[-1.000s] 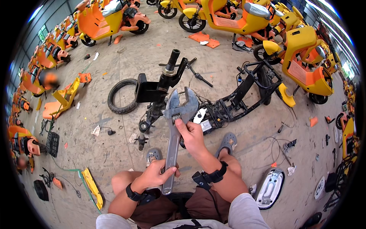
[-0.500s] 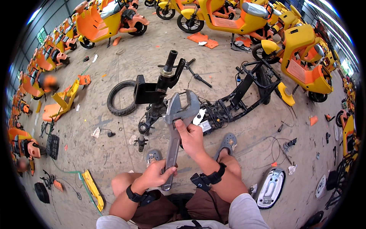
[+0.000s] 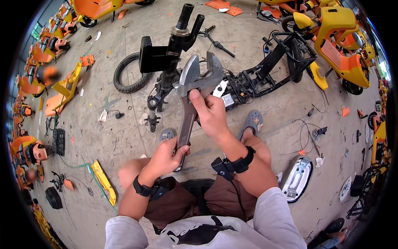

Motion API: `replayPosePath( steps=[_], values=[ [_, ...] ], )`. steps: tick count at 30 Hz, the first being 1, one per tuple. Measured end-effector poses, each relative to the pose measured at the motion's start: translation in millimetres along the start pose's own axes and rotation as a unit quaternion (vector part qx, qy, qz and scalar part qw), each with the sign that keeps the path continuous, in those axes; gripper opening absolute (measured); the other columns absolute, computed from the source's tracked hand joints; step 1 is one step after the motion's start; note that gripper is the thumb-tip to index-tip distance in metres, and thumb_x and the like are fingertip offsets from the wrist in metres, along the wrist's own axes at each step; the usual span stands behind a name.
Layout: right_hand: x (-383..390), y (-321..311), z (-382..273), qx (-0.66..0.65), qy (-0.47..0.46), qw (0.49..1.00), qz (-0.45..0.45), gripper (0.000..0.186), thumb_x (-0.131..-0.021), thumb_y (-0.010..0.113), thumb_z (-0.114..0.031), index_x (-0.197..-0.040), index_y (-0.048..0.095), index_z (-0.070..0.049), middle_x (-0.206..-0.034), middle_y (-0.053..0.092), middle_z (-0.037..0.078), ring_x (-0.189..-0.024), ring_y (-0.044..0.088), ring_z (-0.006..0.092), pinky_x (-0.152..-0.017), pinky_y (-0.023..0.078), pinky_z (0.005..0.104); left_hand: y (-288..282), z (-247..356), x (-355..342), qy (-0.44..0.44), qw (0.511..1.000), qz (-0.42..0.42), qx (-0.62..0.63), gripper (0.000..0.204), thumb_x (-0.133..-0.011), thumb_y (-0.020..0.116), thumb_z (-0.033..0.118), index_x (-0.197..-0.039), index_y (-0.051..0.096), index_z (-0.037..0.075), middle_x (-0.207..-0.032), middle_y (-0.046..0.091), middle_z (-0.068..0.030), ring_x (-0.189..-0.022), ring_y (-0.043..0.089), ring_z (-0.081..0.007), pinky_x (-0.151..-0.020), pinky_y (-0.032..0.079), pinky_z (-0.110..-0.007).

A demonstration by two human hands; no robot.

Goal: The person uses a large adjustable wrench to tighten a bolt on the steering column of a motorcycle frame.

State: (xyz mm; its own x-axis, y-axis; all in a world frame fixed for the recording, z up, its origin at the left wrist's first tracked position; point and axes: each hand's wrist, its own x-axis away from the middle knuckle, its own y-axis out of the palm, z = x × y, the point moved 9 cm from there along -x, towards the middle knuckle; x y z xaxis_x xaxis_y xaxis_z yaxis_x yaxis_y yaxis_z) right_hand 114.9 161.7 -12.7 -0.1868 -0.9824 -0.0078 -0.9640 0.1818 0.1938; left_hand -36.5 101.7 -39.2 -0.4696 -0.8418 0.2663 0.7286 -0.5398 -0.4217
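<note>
A large grey adjustable wrench (image 3: 189,120) is held between both my hands, its jaws pointing away from me. My left hand (image 3: 166,157) is closed round the lower end of its handle. Just under the jaws, my right hand (image 3: 208,112) grips the wrench head with the thumb on top. Behind the jaws rises a black steering column (image 3: 171,56) with a silver nut (image 3: 180,31) near its top and a flat black bracket at its left. The jaws look apart from that nut. A black scooter frame (image 3: 253,85) lies on the floor beyond, with wires exposed.
A loose tyre (image 3: 131,72) lies left of the column. Black handlebars (image 3: 217,43) rest on the floor farther off. A yellow panel (image 3: 103,182) lies at left, and an upturned seat (image 3: 297,178) at right. Yellow and orange scooters (image 3: 340,50) stand around.
The view has tipped downward, so the floor and column sit higher in it. Both hands keep their hold on the wrench, whose jaws have come slightly nearer the column's upper part.
</note>
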Motion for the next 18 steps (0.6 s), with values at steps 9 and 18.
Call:
replayPosePath(
  steps=[9, 18],
  values=[
    [-4, -3, -6, 0.034, 0.007, 0.998, 0.058, 0.062, -0.086, 0.064, -0.055, -0.065, 0.064, 0.004, -0.055, 0.052, -0.003, -0.056, 0.043, 0.005, -0.048, 0.035, 0.0252, 9, 0, -1, -0.004, 0.999, -0.043, 0.029, 0.015, -0.092, 0.059, 0.015, -0.089, 0.063, 0.001, -0.075, 0.068, -0.0092, -0.067, 0.063, -0.0185, -0.065, 0.049, -0.033],
    [1, 10, -22, 0.066, -0.065, 0.996, 0.002, 0.046, -0.088, 0.068, -0.04, -0.069, 0.064, 0.001, -0.056, 0.052, -0.004, -0.055, 0.042, 0.003, -0.047, 0.032, 0.0232, 13, -4, 3, -0.039, 0.987, -0.074, 0.14, 0.015, -0.096, 0.055, 0.012, -0.096, 0.06, -0.002, -0.083, 0.068, -0.0051, -0.071, 0.059, -0.0093, -0.061, 0.049, -0.028]
  ],
)
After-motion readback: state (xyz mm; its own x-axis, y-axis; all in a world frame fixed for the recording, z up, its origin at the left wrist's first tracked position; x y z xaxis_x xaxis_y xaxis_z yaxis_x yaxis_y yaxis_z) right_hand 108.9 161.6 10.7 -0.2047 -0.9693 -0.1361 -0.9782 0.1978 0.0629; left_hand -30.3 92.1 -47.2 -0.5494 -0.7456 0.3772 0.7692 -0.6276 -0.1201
